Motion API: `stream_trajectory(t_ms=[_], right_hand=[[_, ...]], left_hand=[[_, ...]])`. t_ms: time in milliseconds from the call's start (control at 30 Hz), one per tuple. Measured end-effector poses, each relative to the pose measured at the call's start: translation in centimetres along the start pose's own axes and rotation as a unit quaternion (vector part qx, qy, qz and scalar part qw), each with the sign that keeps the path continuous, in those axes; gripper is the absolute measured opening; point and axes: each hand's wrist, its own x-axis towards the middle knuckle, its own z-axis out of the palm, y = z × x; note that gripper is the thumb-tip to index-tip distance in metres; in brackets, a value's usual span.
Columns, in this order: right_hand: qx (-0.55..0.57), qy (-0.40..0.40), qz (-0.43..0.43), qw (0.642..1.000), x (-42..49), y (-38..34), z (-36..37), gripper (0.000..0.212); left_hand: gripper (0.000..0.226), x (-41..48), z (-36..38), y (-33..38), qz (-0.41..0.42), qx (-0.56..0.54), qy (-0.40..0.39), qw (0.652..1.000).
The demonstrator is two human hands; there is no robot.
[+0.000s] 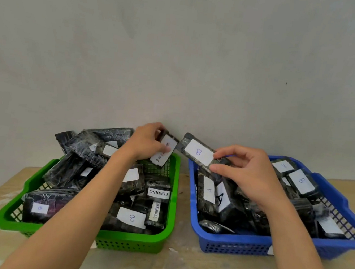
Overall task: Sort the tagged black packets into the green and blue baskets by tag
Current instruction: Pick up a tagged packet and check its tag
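Above far right corner of green basket, printed-tag packet gripped in curled fingers of left hand, over far left corner of blue basket, B-tagged packet pinched between thumb and fingers of right hand, both packets tilted.

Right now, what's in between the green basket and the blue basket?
Only a bare strip of table, in the head view, separates the green basket and blue basket.
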Motion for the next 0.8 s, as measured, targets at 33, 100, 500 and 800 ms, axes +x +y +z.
stream_trajectory(t_ms=[33, 100, 500, 800], right_hand=[[0.002, 0.016, -0.003, 1.000, 0.0, 0.0, -0.3, 0.024], [0.022, 0.058, -0.018, 0.998, 0.1, -0.1, -1.0, 0.024], [0.112, 0.210, -0.082, 0.968, -0.3, -1.5, -6.1, 0.025], [-0.029, 0.366, -0.002, 0.930, -2.1, 0.3, -11.8, 0.035]], left_hand=[[0.041, -0.6, -0.2, 0.3, 0.048, -0.027, 0.042, 0.998], [0.036, -2.1, 0.0, 0.9, 0.146, -0.067, 0.145, 0.976], [0.051, -7.9, 5.0, 3.1, 0.189, -0.340, 0.252, 0.886], [0.048, -8.1, 7.3, 5.1, 0.238, -0.327, 0.126, 0.906]])
